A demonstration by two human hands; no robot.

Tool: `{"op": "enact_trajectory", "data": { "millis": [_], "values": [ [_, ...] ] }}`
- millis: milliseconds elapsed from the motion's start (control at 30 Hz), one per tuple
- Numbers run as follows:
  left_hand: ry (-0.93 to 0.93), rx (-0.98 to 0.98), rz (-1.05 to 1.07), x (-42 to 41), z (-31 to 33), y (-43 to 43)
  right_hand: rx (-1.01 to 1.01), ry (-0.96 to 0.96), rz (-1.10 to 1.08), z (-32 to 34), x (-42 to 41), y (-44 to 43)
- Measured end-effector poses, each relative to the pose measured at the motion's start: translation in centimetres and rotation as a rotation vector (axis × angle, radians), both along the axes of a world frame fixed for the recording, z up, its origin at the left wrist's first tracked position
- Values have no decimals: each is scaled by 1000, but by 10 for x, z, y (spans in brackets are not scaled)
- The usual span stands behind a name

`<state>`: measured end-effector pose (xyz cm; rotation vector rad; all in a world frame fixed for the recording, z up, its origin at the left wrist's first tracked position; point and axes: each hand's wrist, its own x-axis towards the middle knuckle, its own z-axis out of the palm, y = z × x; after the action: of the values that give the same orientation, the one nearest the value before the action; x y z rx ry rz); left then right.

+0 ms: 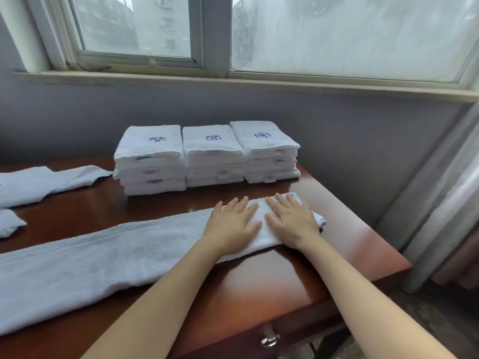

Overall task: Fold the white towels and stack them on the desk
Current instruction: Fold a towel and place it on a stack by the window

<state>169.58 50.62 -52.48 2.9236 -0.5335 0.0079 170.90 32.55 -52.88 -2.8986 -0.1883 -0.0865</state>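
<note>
We press folded end of towel (103,263) near right edge of worktop (259,286). Left hand (233,225) and right hand (291,222) lie flat, fingers straight, gripping nothing. Our advice: square edges, flatten crease, then fold again leftward.

Flat on right end of long white terry towel (103,255): left hand (232,226), right hand (290,221), side by side. Left of fingers, along glossy brown wooden desk (337,229): rest of same towel. Beyond fingertips, apart from them: row of folded white towel piles, close side by side: left pile (150,161), middle pile (212,156), right pile (267,151). Far left of fingers: loose white towel (39,182), small white cloth corner (7,222) before it. Right of fingers, off desk: grey pleated curtain (440,203).
</note>
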Motion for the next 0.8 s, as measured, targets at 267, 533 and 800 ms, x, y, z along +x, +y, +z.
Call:
{"op": "enact_trajectory", "data": {
  "millis": [267, 533, 800],
  "values": [
    [-31, -52, 11, 4, -7, -3, 102, -35, 12, 6, 4, 0],
    [-205, -270, -120, -3, -6, 2, 112, -298, -308, 4, -1, 5],
    [-112, -70, -185, -5, -6, 4, -53, -66, -390, 12, 5, 2]
  ]
}}
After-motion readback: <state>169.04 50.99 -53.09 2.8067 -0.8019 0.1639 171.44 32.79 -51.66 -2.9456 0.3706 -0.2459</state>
